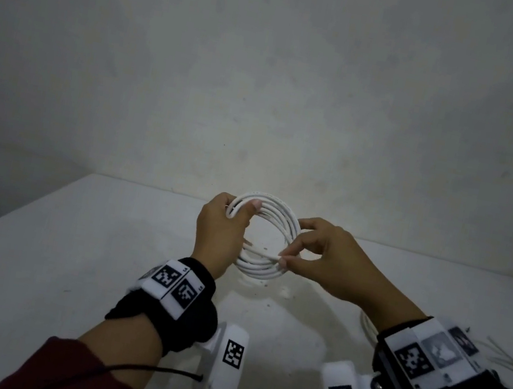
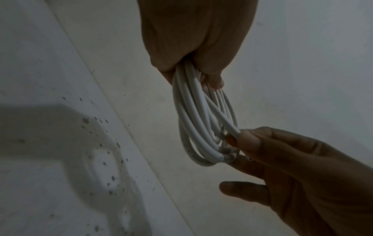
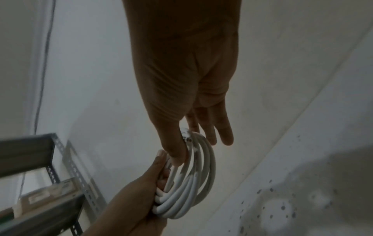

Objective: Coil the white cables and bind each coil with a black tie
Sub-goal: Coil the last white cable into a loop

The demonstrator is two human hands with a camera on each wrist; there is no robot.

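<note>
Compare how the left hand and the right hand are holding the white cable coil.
The left hand wraps the whole bundle of the cable coil; the right hand pinches only one strand end. The left hand's fingers are curled; the right hand's other fingers spread loosely. Both hold it above the table.

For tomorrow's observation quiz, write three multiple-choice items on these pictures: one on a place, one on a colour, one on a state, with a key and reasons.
1. Where is the coil of white round cable?
A. flat on the table
B. held above the white table
C. on a shelf

2. What colour are the wrist straps?
A. black
B. red
C. green

3. What is the right hand doing?
A. resting open
B. pinching the cable's loose end
C. holding a tie

Key: B, the left hand grips it in the air; A, both bands are black; B, thumb and finger meet on the end.
</note>
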